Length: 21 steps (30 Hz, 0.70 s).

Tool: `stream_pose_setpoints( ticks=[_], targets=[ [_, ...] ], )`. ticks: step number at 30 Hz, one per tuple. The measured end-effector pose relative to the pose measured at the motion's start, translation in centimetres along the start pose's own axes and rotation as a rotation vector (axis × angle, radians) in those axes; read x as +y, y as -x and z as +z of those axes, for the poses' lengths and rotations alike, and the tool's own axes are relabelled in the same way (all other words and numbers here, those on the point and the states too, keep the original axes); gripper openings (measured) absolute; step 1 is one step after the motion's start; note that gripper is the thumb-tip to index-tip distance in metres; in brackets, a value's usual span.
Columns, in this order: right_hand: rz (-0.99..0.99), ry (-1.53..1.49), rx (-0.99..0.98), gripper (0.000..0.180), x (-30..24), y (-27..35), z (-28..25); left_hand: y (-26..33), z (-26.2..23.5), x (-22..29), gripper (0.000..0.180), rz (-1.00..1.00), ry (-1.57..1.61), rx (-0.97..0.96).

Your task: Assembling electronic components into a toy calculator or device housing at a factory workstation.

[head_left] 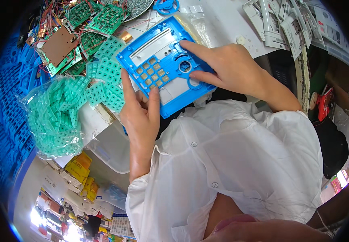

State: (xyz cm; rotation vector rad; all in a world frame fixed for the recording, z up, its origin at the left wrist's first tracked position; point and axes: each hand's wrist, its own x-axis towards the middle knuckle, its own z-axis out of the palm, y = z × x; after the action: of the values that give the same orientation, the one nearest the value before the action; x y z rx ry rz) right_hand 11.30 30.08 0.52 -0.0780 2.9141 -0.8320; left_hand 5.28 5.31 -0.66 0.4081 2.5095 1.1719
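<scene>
A blue plastic casing [173, 85] with a grid of square key holes, a white slotted strip and a round opening lies tilted between my hands. My left hand [140, 115] grips its lower left edge, thumb on the face beside the key holes and index finger along the side. On the right part rests my right hand [229, 66], index finger near the top edge and thumb beside the round opening; its other fingers are hidden. Loose green rubber keypads [109, 72] lie just left of the casing.
A clear bag of green keypads [57, 117] sits at the table's left edge. Green circuit boards [105, 19] with wires are piled at the far left, beside stacked blue plastic parts [11, 105]. White plastic parts [279, 26] lie far right, and a blue ring-shaped piece [166, 5] at the back.
</scene>
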Motion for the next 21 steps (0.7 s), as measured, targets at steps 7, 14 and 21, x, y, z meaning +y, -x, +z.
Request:
stream_pose_setpoints(
  ticks=[7,14,21],
  targets=[
    [0.013,0.023,-0.084,0.069,-0.2,1.6,-0.7,1.4,0.1,0.4,0.076,-0.030,0.029,-0.045],
    [-0.025,0.060,-0.045,0.072,1.0,-0.9,-0.5,-0.1,0.4,-0.9,0.068,0.097,-0.004,0.013],
    [-0.049,0.148,-0.091,0.069,0.3,-1.1,-0.8,0.5,-0.3,0.0,0.055,0.128,-0.163,0.058]
  ],
)
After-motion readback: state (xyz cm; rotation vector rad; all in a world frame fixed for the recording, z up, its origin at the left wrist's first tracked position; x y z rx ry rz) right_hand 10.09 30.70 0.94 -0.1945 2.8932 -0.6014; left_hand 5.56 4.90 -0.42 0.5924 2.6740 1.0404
